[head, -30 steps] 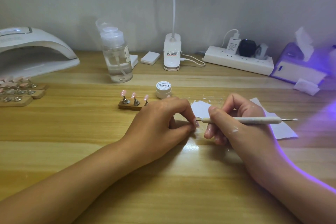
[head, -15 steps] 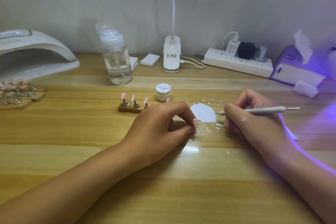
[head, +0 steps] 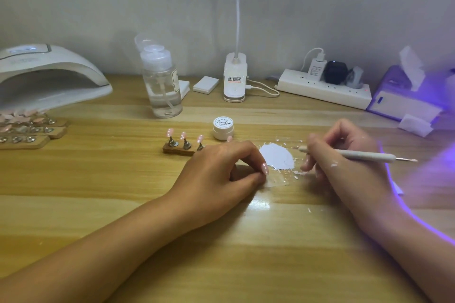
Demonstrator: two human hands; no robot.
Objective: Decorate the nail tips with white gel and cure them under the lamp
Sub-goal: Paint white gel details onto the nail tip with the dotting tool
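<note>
The right hand [head: 344, 162] grips a slim matte pen tool [head: 364, 156], its tip just off the 3 o'clock edge of a smooth white gel patch [head: 277, 156] smeared on glossy clear film. The left hand [head: 221, 170] rests curled at the patch's 8 o'clock, thumb to forefinger; I cannot tell whether it pinches anything. Pink nail tips [head: 183, 136] stand on a wooden block [head: 177, 151] toward 9 o'clock, and the domed white lamp [head: 49, 76] sits far out at 10.

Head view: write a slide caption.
Right hand holds a dotting tool beside a white gel smear on the table; left hand rests curled nearby.
</note>
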